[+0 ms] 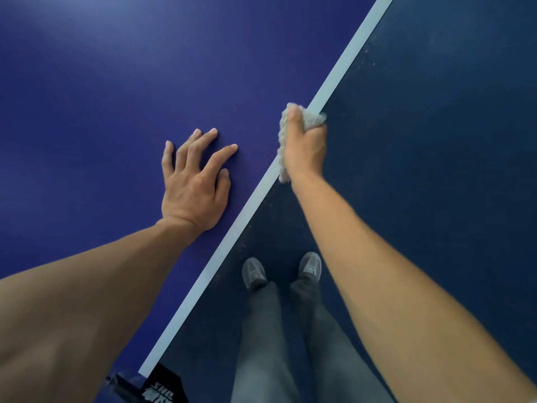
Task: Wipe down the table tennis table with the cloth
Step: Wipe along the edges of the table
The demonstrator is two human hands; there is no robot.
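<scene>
1. Closest to me are my grey trousers (261, 344) and shoes (254, 273) on the dark floor (436, 141). I stand just beside the long side of the table (87, 82), so both arms can reach over its border.
2. At the bottom, a black corner piece (162, 385) with some letters sits at the end of the table. I cannot read the letters well.
3. My left hand (194, 193) lies flat on the blue top, near the white edge line (232, 228). Its fingers (203, 141) are straight and spread wide and hold nothing. I judge that it is there to support my weight while I lean.
4. A little farther, my right hand (305, 144) is closed around the cloth (281, 152). The fingers curl over the border and press the cloth on the white line, and one loose end hangs back toward the wrist. This grip suits wiping the rim and the side together.
5. Beyond the hands, the blue top goes on far and shows only soft light. I cannot tell which parts are already wiped.
</scene>
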